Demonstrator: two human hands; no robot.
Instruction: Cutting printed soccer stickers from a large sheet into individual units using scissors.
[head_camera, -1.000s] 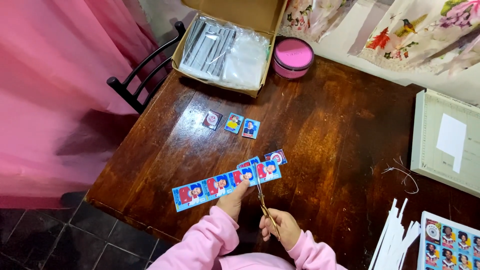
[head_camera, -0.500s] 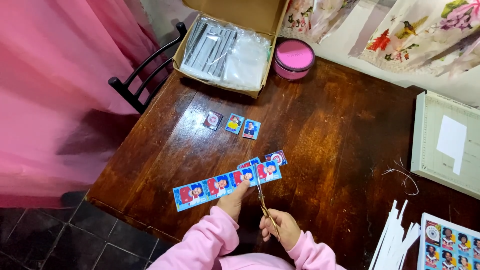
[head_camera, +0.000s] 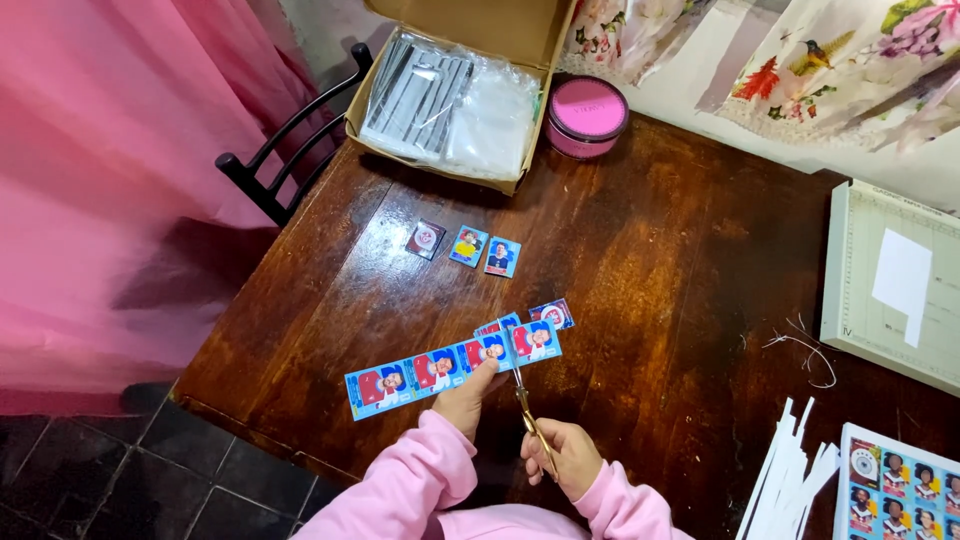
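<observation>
Near the table's (head_camera: 640, 250) front edge, our left hand (head_camera: 465, 400) pinches the sticker strip (head_camera: 450, 365); our right hand (head_camera: 565, 458) grips scissors (head_camera: 527, 400) cutting it (thin, light, floppy paper, we judge; best held just beside the blades).

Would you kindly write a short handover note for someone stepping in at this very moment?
Left hand: pinches the blue strip of picture cards above the dark wooden table.
Right hand: grips the gold-handled scissors, blades at the strip's last card on the right.
Done: three small cut cards lie in a row near the open cardboard box; two more lie behind the strip.
Left: the strip's remaining cards are uncut; a printed sheet of cards waits at the right edge beside white paper trimmings.
</observation>
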